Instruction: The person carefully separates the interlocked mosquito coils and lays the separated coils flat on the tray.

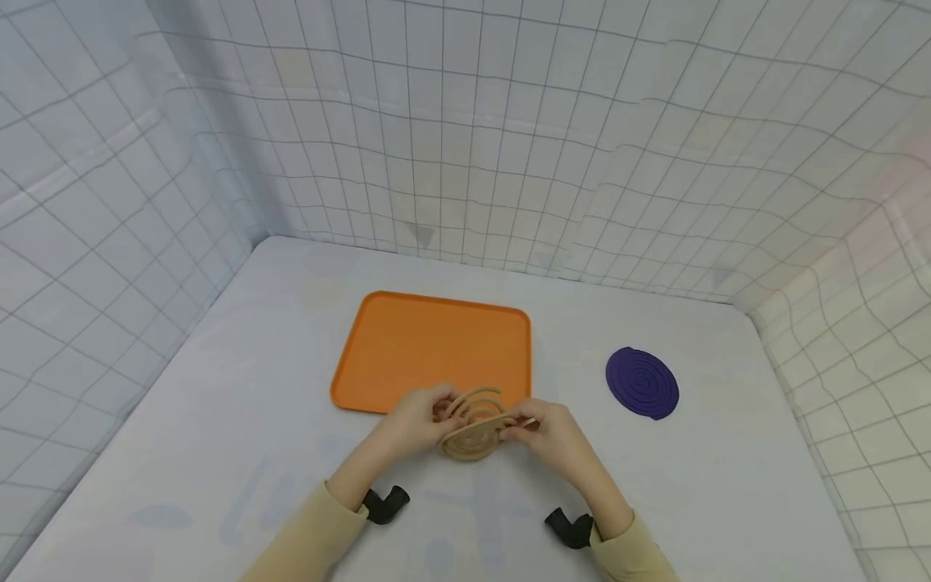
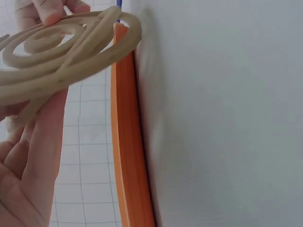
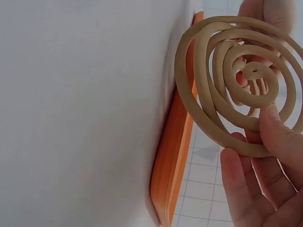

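Note:
A tan mosquito coil (image 1: 471, 444), spiral-shaped, is held up in front of the tray by both hands. Its rings are spread apart and cross over one another, as two interleaved spirals in the right wrist view. My left hand (image 1: 414, 422) pinches its left side. The right hand (image 1: 554, 435) grips the opposite edge, the thumb on the face of the rings. In the left wrist view the coil (image 2: 94, 66) is tilted and partly cut off by the frame. Some fingertips are hidden behind the rings.
An orange tray (image 1: 444, 339) with a low rim lies just beyond the hands. To the right, a purple mosquito coil (image 1: 642, 383) lies flat on the white table (image 1: 727, 453). White grid-patterned curtains (image 1: 465, 145) enclose the back and sides. Black curved pieces (image 1: 389, 505) show at both wrists.

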Tool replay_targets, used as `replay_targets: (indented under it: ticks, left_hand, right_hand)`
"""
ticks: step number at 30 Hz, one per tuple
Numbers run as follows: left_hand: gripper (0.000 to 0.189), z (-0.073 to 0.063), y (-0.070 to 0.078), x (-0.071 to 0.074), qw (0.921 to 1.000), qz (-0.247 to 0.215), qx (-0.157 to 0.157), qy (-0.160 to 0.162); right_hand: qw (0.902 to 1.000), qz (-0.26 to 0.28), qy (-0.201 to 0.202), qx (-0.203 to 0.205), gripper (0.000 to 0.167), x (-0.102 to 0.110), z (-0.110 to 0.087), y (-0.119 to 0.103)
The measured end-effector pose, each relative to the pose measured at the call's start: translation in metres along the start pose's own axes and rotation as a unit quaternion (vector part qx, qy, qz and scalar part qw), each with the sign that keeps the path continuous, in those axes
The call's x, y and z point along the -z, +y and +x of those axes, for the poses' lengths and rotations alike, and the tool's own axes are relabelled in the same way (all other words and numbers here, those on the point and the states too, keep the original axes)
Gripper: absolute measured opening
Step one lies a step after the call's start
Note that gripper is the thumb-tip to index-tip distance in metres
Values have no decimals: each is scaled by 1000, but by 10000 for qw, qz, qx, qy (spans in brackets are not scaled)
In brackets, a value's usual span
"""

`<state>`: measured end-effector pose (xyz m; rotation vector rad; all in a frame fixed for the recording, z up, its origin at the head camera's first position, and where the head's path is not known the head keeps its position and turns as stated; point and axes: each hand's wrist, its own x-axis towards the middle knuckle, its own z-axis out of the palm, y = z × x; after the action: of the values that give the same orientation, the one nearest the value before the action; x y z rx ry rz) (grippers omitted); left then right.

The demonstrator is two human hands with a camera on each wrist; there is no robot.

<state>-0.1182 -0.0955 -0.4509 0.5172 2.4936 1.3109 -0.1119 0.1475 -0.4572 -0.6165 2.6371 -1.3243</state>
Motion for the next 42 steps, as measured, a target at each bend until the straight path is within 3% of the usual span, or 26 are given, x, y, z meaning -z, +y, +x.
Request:
replay_targets:
  ticks: [7,13,17,20,27,36,42]
  left_hand:
    - [20,-3,3,-4,9987,458,50,233]
    - [21,-3,7,-9,9914,1088,-329,646]
    - [20,-4,6,-9,9927,965,-261,674]
    - [19,-4,2,-8,9960,726,-118,508]
    - [21,-4,-6,-6,9989,383,-164,193]
    - [27,2,-3,-8,9982,451,-312,233]
    - [21,2,-5,-5,9998,39,134,127]
  right_hand:
    - [9957,-337,-22,863,10,3,0,-5]
    - [9914,-478,91,1212,11,3,2,-5]
    - [9918,-290,175,1232,11,2,3,-2]
    - [9929,-220,163,1158,9,0,3,0]
    - [9950,-292,96,947,8,0,0,2]
    - [9955,-321,195,872,7,-1,1,5]
    - [9978,-213,136,612,6,-2,1,9]
